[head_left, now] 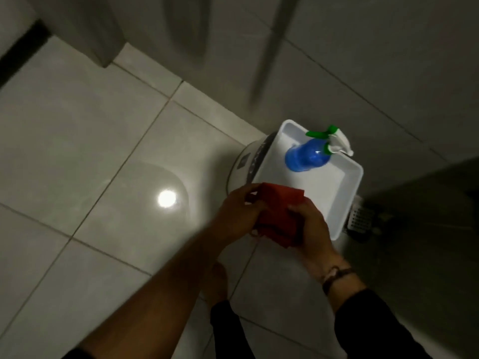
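While the left hand (238,213) and right hand (311,226) each gripped a side, the red cloth (278,211) sat bunched between them over the near corner of the white tub (347,203). Judged soft, light, limp; best taken at folded edges. Spray bottle (307,156) lay in tub.

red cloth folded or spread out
Folded: the red cloth shows stacked layers in a compact bundle, gripped between left hand and right hand.
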Demonstrator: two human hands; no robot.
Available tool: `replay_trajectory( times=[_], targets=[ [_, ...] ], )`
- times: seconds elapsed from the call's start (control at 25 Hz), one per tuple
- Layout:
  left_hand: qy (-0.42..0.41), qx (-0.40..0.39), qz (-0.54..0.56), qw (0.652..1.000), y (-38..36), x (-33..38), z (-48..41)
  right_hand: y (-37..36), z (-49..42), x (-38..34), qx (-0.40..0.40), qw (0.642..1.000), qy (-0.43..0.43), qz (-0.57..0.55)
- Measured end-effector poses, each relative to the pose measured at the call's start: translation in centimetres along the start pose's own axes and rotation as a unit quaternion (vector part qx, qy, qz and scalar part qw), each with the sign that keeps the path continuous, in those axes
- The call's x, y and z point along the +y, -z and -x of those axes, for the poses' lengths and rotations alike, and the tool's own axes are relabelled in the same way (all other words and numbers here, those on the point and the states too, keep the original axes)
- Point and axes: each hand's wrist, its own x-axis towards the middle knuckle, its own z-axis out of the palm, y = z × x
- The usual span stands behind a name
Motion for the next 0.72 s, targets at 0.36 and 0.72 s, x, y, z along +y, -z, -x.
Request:
replay_trajectory(
  times=[0.36,0.72],
  targets=[
    [-0.036,0.073,-0.367,0.927,-9.1,2.1,-10.6,4.5,-12.4,-0.8,0.082,0.989,-0.044,0.111],
    [-0.146,0.112,-0.607,0.773,-9.5,1.4,-8.2,3.6,-11.5,-0.4,0.171,0.937,0.027,0.305]
  ],
)
